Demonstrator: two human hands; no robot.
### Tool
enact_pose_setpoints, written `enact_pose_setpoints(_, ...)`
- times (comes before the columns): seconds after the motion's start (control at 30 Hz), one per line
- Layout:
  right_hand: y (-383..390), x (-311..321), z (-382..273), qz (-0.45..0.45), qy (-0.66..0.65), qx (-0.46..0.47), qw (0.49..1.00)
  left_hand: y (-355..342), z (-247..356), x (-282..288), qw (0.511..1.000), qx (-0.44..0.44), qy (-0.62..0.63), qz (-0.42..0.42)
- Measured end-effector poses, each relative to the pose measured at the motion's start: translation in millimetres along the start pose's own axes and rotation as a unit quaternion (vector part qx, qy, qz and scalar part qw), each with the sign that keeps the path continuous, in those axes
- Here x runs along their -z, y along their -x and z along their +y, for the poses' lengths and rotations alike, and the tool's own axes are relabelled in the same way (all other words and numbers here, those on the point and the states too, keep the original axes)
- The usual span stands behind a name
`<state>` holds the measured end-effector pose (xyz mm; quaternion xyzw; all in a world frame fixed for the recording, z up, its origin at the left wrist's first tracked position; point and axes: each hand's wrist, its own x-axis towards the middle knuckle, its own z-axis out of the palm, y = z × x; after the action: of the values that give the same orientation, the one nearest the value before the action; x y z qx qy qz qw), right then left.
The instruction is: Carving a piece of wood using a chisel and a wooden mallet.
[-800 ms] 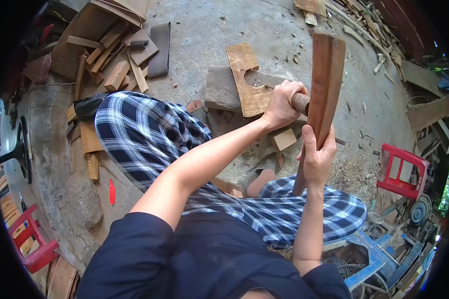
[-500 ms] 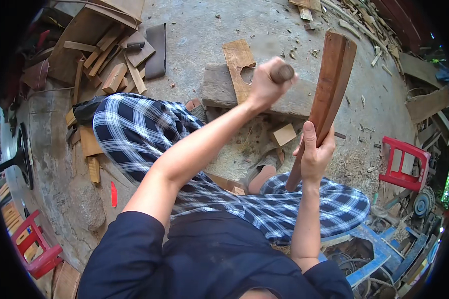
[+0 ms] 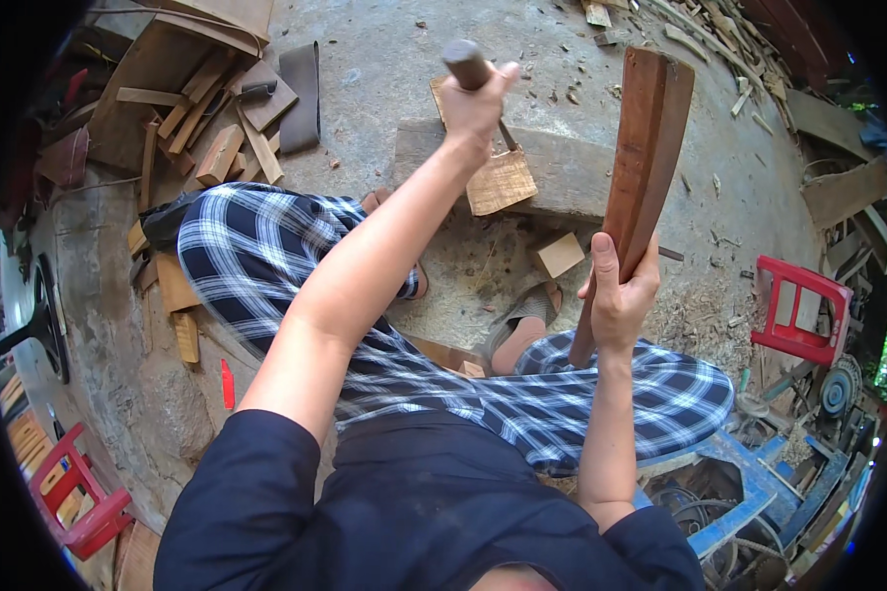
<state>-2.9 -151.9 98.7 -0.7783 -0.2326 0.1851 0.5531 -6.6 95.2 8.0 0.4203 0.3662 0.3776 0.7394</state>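
Left hand [image 3: 471, 114] grips my chisel [image 3: 466, 66] at twelve, right hand [image 3: 622, 297] a bar [image 3: 648, 148] at two: likely chiselling, next needing steady aim.

I wear a dark navy cloth T-shirt [image 3: 434, 502] with loose short sleeves [image 3: 256, 463] that leave my forearms [image 3: 394, 227] bare. Baggy plaid cloth [image 3: 256, 261] in navy, white and pale blue, probably trousers though the folds hide the cut, covers me left and right. Farther out, on my right foot [image 3: 515, 352], is a grey, textured slipper [image 3: 536, 304].
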Motion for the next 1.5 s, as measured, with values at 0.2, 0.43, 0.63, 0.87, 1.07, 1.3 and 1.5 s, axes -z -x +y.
enact_pose_setpoints(0.2, 1.4, -2.7, 0.7, -0.006, -0.018, 0.002, 1.0, -30.7, 8.3, 22.0, 0.948, 0.058, 0.169, 0.264)
enact_pose_setpoints(0.43, -0.5, -2.7, -0.2, 0.005, -0.008, 0.009, 1.0, -0.9, 6.7, -8.2, 0.999, 0.0, 0.011, 0.051)
enact_pose_setpoints(0.63, 0.5, -5.6, -3.4, 0.003, -0.014, 0.01, 1.0, 6.9, -9.1, -23.8, 0.992, -0.104, -0.07, 0.002)
enact_pose_setpoints(0.87, -13.0, 7.5, -20.5, -0.011, -0.07, 0.021, 0.997, 18.2, -21.5, -38.7, 0.976, -0.153, -0.149, -0.051)
enact_pose_setpoints(1.07, -33.9, 8.4, -55.2, 0.069, -0.077, 0.182, 0.978, 53.2, -45.9, -53.4, 0.932, -0.244, -0.235, -0.127)
enact_pose_setpoints(1.3, -15.1, 21.9, -11.0, -0.016, 0.088, -0.028, 0.996, 66.5, -61.6, -45.5, 0.902, -0.286, -0.282, -0.16)
enact_pose_setpoints(1.5, -16.5, 9.9, -16.2, 0.008, -0.008, 0.057, 0.998, 61.4, -52.1, -37.2, 0.917, -0.271, -0.255, -0.145)
